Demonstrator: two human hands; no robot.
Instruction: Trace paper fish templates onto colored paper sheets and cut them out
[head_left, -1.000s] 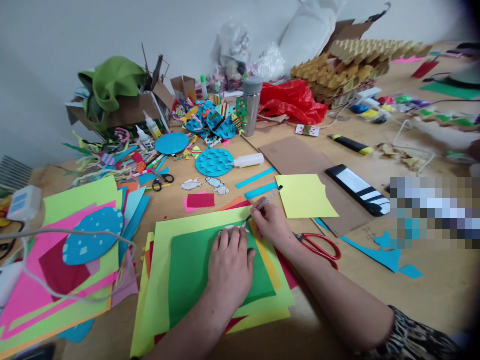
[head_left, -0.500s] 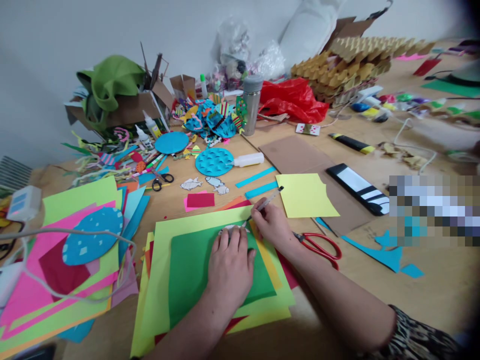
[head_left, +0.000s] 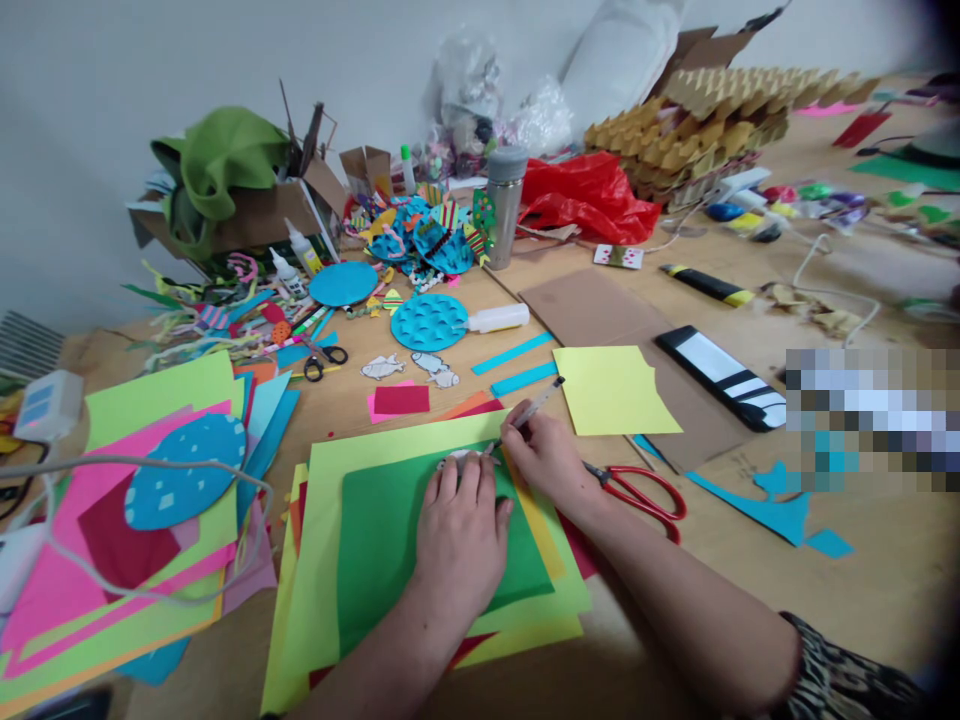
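My right hand (head_left: 546, 455) is closed around a pen (head_left: 537, 404), its tip down near the top edge of a green sheet (head_left: 375, 540). Flat on that sheet lies my left hand (head_left: 461, 530), fingers stretched out and nothing gripped. Its fingertips press on a small whitish cutout (head_left: 489, 460), mostly hidden beneath them. Under the green sheet is a stack of yellow-green paper (head_left: 319, 560). Red-handled scissors (head_left: 649, 497) lie partly behind my right forearm. Beyond the stack are several white paper fish (head_left: 382, 367).
A yellow sheet (head_left: 611, 390) overlaps brown cardboard (head_left: 592, 310) at the right. Coloured papers (head_left: 60, 560) with a white cable (head_left: 150, 595) across them fill the left. A blue dimpled disc (head_left: 427, 322), a glue bottle (head_left: 499, 318) and a steel flask (head_left: 504, 215) stand or lie farther back.
Both hands stay nearly where they were, with the pen still at the cutout. The view has shifted very slightly.
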